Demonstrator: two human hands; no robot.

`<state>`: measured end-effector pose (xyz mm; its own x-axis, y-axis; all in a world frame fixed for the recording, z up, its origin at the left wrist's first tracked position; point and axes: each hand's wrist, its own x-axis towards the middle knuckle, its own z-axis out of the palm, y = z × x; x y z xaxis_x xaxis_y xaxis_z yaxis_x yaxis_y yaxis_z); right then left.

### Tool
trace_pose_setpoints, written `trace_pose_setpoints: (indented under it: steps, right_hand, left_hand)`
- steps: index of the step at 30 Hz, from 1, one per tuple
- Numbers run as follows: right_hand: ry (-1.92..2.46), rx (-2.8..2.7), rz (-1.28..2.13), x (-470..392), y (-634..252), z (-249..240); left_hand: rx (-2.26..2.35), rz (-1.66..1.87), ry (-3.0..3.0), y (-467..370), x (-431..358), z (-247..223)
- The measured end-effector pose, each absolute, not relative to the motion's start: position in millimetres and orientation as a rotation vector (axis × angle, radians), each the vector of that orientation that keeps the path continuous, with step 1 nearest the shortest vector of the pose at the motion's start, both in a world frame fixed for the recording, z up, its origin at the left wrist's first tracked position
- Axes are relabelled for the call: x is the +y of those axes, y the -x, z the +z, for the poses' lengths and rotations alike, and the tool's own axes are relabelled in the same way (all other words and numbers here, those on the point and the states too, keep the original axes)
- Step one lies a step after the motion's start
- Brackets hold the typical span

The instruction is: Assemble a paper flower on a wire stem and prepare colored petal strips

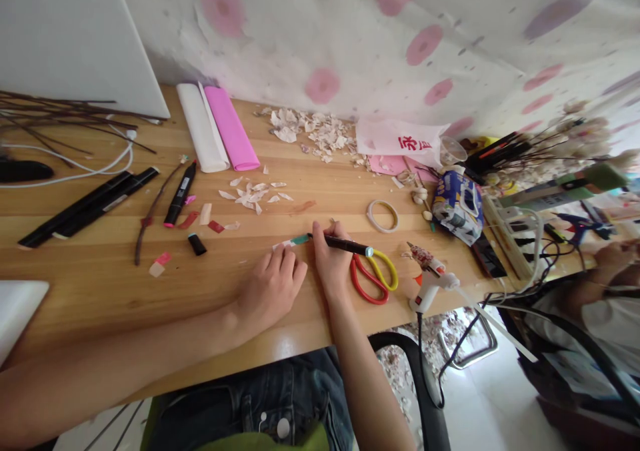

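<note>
Marker pen (345, 244) lies gripped in the right hand (329, 259), fingers closed round it, tip on a small paper strip (290, 242) on the desk (100, 284). Left hand (270, 287) rests flat, fingers pressing the strip, holding nothing. Red-and-yellow scissors (373, 277) just beside the right hand.

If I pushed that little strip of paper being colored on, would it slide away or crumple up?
Probably both. The paper strip looks thin and small, so it is likely very light and would slide on the smooth wooden table. That may be why the left hand presses by it while the right hand works the marker. It likely bends easily.
</note>
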<state>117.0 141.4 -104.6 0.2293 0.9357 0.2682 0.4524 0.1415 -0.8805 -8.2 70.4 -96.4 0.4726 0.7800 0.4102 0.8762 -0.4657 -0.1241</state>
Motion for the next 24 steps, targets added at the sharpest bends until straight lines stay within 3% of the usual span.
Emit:
trace_pose_setpoints:
  steps: [24]
  right_hand:
    - [1.441,-1.392,0.605,142.0,-119.4,-106.1]
  left_hand:
    - [-1.374,-0.414,2.381,9.0,70.5,-94.6]
